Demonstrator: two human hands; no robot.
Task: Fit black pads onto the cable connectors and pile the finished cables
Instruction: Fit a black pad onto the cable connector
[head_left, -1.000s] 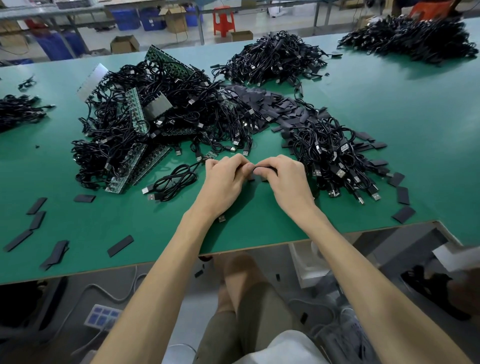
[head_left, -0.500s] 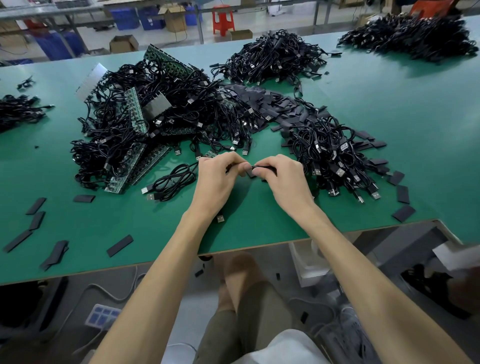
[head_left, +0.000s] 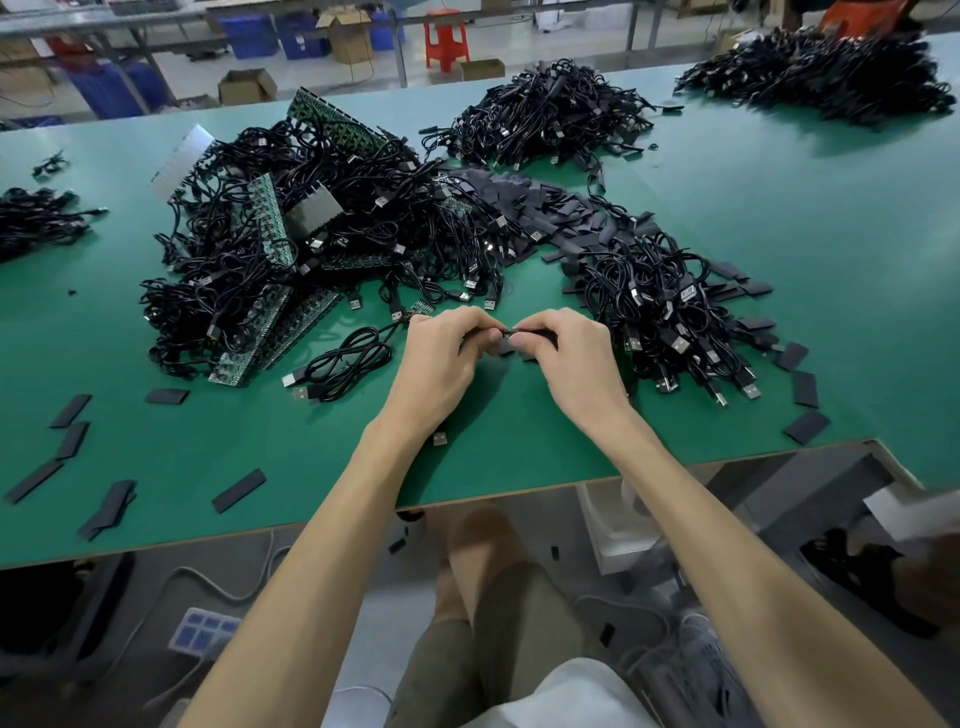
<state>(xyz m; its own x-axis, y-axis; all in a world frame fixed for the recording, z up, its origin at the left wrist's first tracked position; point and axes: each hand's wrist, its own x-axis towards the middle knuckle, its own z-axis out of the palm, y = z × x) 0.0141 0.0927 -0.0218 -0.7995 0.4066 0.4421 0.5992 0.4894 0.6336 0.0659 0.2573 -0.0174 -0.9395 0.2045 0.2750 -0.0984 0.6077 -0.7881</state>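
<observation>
My left hand (head_left: 441, 358) pinches the end of a black cable whose coil (head_left: 345, 364) lies on the green table to its left. My right hand (head_left: 569, 358) pinches a small black pad (head_left: 535, 332) and holds it against that cable end between the two thumbs. The connector itself is mostly hidden by my fingers. A USB plug (head_left: 440, 439) pokes out under my left wrist. A pile of cables (head_left: 660, 322) lies just right of my right hand. Loose black pads (head_left: 550, 218) are heaped behind it.
A big tangle of cables with green circuit boards (head_left: 291, 249) fills the left middle. More cable heaps (head_left: 545, 114) lie at the back. Stray pads (head_left: 239, 491) lie near the table's front edge (head_left: 519, 496), and others (head_left: 805, 389) at the right.
My hands have drawn slightly apart and moved a little away from me; the black pad now shows between my right fingers at the cable end.
</observation>
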